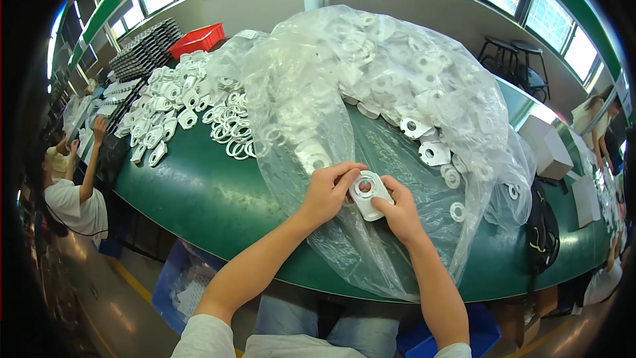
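Above the near edge of a green table, I hold a white plastic part [377, 209] with a round opening at its upper end. My right hand [401, 213] grips its right side, thumb lying across the front. At the upper left edge of the part, the fingers and thumb of my left hand [326, 193] close in a pinch. Through the opening a bit of finger shows. Beneath and behind my hands spreads a large clear plastic bag [298, 73], which holds many similar white parts [434, 153].
Loose white parts [173, 93] and white rings [235, 134] are heaped on the green table [179, 179] to the left. Behind them stand a red bin [197, 40] and stacked grey trays [146, 46]. A black bag [543, 229] and white boxes [544, 146] sit right. Another person [76, 199] works far left.
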The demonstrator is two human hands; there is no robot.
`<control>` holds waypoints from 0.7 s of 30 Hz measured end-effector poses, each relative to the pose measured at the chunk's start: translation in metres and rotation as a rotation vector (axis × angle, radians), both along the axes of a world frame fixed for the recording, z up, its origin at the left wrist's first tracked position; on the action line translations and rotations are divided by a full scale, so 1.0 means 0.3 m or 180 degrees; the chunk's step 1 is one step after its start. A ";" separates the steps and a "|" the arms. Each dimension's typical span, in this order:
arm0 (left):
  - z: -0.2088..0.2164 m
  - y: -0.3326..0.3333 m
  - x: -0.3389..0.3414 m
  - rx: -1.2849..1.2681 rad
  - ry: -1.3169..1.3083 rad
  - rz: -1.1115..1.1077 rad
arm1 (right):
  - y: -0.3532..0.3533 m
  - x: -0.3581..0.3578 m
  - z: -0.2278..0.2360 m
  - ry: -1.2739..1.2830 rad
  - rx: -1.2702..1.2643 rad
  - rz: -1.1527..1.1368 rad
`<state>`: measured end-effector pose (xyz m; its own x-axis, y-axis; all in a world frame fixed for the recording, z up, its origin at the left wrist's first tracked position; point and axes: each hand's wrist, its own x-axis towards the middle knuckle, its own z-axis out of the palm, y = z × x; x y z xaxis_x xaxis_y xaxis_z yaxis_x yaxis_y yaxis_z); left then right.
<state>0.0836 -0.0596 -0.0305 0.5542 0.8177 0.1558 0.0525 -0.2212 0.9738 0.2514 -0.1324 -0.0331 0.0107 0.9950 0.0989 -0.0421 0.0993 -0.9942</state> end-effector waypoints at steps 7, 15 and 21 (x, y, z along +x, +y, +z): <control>0.040 -0.034 0.014 -0.0262 -0.0295 -0.0657 | -0.010 -0.006 0.018 -0.0149 0.0014 -0.0412; 0.017 -0.020 -0.022 -0.0334 -0.0347 -0.0430 | 0.023 -0.023 -0.021 -0.0977 0.0342 -0.0526; 0.010 0.018 -0.286 -0.0576 -0.0927 0.0791 | -0.006 0.042 -0.017 -0.0017 0.0317 -0.0221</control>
